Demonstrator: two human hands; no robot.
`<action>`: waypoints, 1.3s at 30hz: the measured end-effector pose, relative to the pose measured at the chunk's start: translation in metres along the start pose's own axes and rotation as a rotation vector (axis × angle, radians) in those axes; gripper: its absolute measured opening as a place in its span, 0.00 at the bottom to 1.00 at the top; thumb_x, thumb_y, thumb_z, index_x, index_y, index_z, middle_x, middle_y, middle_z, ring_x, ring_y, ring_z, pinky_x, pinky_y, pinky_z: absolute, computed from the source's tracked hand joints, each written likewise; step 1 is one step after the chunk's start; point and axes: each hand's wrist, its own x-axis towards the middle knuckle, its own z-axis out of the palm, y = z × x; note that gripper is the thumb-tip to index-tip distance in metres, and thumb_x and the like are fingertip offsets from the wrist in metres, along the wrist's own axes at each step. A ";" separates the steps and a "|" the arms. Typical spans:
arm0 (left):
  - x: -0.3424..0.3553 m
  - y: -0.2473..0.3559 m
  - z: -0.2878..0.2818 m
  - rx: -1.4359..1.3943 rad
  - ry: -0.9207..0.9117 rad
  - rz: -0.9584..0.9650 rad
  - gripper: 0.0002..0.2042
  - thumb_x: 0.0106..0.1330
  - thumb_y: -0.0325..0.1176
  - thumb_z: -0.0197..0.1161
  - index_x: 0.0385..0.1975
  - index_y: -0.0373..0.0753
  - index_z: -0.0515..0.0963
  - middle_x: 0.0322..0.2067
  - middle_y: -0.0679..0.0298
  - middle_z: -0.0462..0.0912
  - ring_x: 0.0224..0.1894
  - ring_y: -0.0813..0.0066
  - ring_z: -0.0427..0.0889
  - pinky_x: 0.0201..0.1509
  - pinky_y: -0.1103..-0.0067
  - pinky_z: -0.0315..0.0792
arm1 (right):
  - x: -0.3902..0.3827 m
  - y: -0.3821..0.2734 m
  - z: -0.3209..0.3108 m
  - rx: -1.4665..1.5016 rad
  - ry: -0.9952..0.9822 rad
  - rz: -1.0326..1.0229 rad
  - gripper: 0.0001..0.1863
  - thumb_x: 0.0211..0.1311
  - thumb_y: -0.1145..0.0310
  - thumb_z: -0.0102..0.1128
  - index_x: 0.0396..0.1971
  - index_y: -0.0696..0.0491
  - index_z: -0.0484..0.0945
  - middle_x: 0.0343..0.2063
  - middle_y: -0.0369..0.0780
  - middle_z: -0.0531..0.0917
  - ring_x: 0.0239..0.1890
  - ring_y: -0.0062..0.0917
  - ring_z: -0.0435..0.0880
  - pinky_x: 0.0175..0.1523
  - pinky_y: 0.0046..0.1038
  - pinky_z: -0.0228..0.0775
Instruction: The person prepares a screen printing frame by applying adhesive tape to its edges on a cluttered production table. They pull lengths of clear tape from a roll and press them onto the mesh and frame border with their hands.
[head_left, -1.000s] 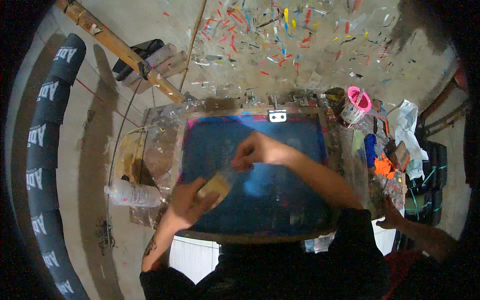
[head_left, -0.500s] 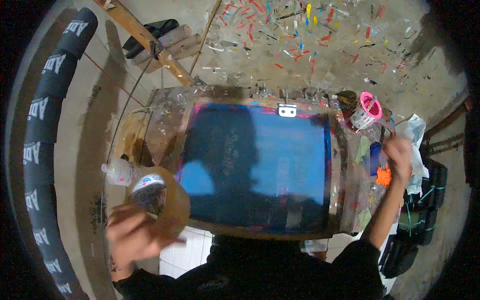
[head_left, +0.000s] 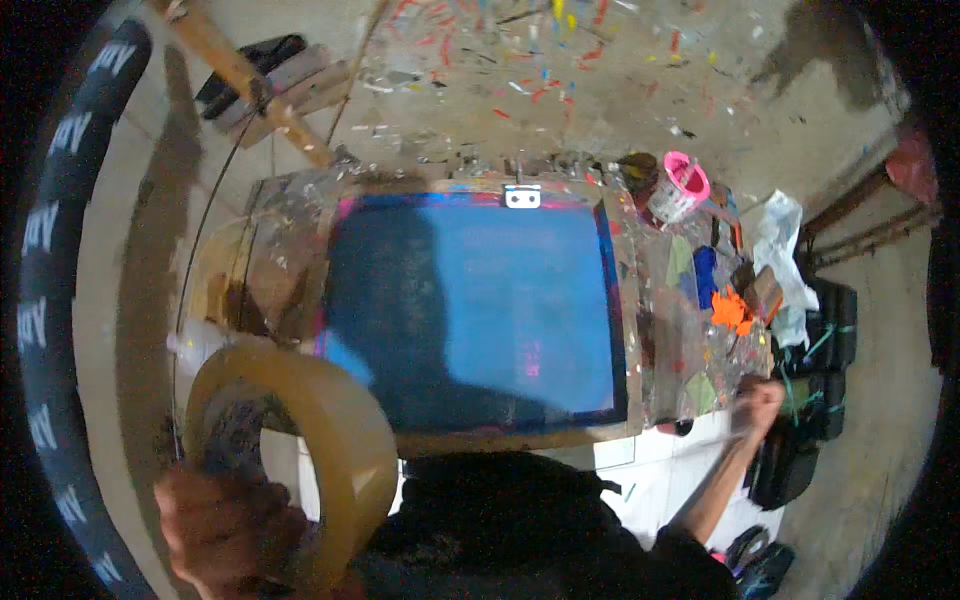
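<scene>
My left hand is closed on a large roll of clear tan packing tape, held up close at the lower left. My right hand is at the right edge of the worktable, its fingers curled in and smeared by motion. Anything inside that fist is hidden. Between the hands lies a screen-printing frame with blue mesh, partly darkened by a head-shaped shadow. A white metal clip sits on its far edge.
A pink-rimmed tub stands at the far right of the table. Nearby lie an orange rag, a blue cloth and white plastic. A clear bottle is behind the tape. Dark printed pieces line the left.
The tape roll has come nearer and lower with my left hand. My right hand has moved down toward me along the table's right side. The whole view has shifted.
</scene>
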 end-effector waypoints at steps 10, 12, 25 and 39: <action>-0.133 -0.044 0.114 0.167 -0.949 -0.862 0.10 0.64 0.40 0.63 0.40 0.44 0.81 0.30 0.58 0.83 0.29 0.58 0.81 0.36 0.66 0.73 | 0.088 -0.159 0.153 -0.930 -0.847 -0.122 0.06 0.47 0.75 0.71 0.27 0.56 0.85 0.26 0.41 0.86 0.28 0.29 0.86 0.34 0.28 0.74; -0.205 -0.056 0.137 0.141 -1.090 -1.060 0.16 0.67 0.43 0.58 0.48 0.41 0.81 0.38 0.54 0.85 0.38 0.55 0.84 0.45 0.63 0.75 | 0.099 -0.176 0.177 -0.852 -0.958 -0.247 0.06 0.45 0.77 0.68 0.27 0.56 0.84 0.28 0.41 0.86 0.32 0.34 0.86 0.38 0.32 0.76; -0.184 -0.004 0.214 -0.380 -0.469 -1.025 0.19 0.70 0.44 0.54 0.50 0.36 0.76 0.50 0.51 0.78 0.56 0.57 0.73 0.59 0.68 0.65 | 0.126 -0.208 0.238 -0.901 -1.047 -0.579 0.07 0.48 0.79 0.65 0.31 0.58 0.84 0.29 0.45 0.85 0.33 0.37 0.85 0.40 0.33 0.77; -0.102 0.052 0.324 -2.850 -0.512 -1.311 0.41 0.67 0.62 0.40 0.54 0.21 0.69 0.39 0.36 0.81 0.41 0.46 0.82 0.49 0.59 0.73 | 0.135 -0.218 0.251 -0.580 -1.095 -0.414 0.08 0.49 0.77 0.66 0.32 0.56 0.85 0.29 0.42 0.86 0.32 0.33 0.86 0.36 0.30 0.75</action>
